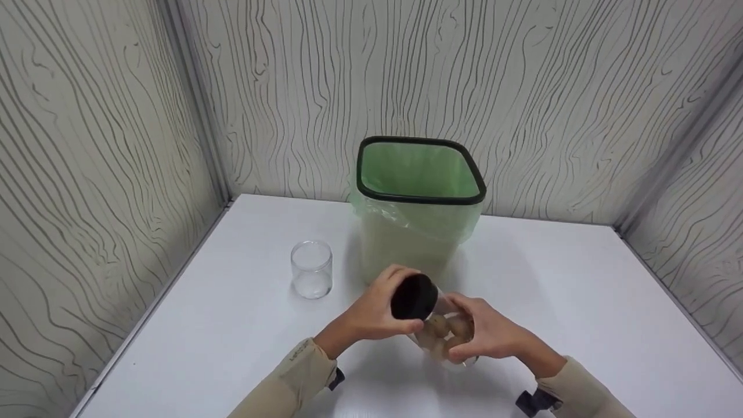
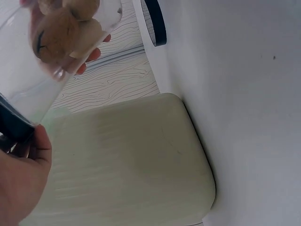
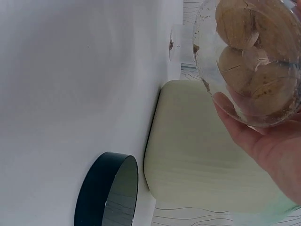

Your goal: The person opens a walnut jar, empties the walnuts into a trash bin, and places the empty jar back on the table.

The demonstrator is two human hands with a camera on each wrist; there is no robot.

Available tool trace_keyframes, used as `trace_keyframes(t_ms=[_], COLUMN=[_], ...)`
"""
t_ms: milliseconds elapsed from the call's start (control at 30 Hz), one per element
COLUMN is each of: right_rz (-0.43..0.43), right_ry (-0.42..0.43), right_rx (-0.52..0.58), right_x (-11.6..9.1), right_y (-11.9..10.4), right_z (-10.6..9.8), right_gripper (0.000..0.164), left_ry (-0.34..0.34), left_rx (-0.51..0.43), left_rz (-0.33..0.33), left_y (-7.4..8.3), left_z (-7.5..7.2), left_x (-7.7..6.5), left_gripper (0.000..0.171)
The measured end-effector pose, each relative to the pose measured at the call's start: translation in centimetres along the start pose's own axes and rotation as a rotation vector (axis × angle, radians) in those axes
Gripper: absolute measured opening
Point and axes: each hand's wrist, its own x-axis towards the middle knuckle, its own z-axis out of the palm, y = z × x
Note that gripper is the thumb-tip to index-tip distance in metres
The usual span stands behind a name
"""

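Far left: clear empty-looking glass jar (image 1: 312, 270), no lid on it, upright on the table (image 1: 557, 278), well clear of both hands but closer to the left one.

Next, left hand (image 1: 374, 307): thumb and fingers curled round the black lid (image 1: 414, 296) at one end of a second, held jar (image 2: 37, 84). Lid sits on the jar's end; can't tell whether it's tight or loose.

Middle: pale bin (image 1: 406, 241) with green liner (image 1: 415, 165) and black rim (image 1: 424, 201), standing on the table just beyond the hands, its mouth higher than the jar in the head view.

Held jar is up off the table, between the two hands, on the near side of the bin. Key relation: long axis slants, lid end upper left, clear base lower right. So left hand has the lid end, right hand the base end. Lid end overlaps the bin's lower front in the head view; neither hand looks clearly nearer to the bin.

Brown round lumps (image 1: 439, 326) piled toward the base; several, exact count hidden. Cracked-looking surface, can't tell what they are.

Right hand (image 1: 490, 328): fingers and thumb wrapped round the base end.

Farther right, low on the table: black lid-like piece (image 3: 94, 193), seen only from the wrists.
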Motion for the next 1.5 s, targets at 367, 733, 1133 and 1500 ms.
trace_keyframes(t_ms=[367,733,1133,1500], right_rz=[0.104,0.089,0.049,0.071], right_ry=[0.116,0.102,0.048,0.098], right_rx=[-0.214,-0.114,-0.032,-0.111], right_x=[0.3,0.1,-0.2,-0.1], right_y=[-0.5,-0.3,-0.1,-0.4], right_z=[0.8,0.7,0.7,1.0], right_gripper=[0.082,0.08,0.079,0.082], left_ry=[0.079,-0.02,-0.13,0.007], left_rx=[0.017,-0.073,-0.19,-0.151], left_rz=[-0.222,-0.281,-0.076,-0.129], left_y=[0.1,0.7,0.1,0.2], left_z=[1.1,0.2,-1.2,0.0], left_x=[-0.2,-0.5,-1.0,-1.1], left_gripper=[0.068,0.092,0.09,0.079])
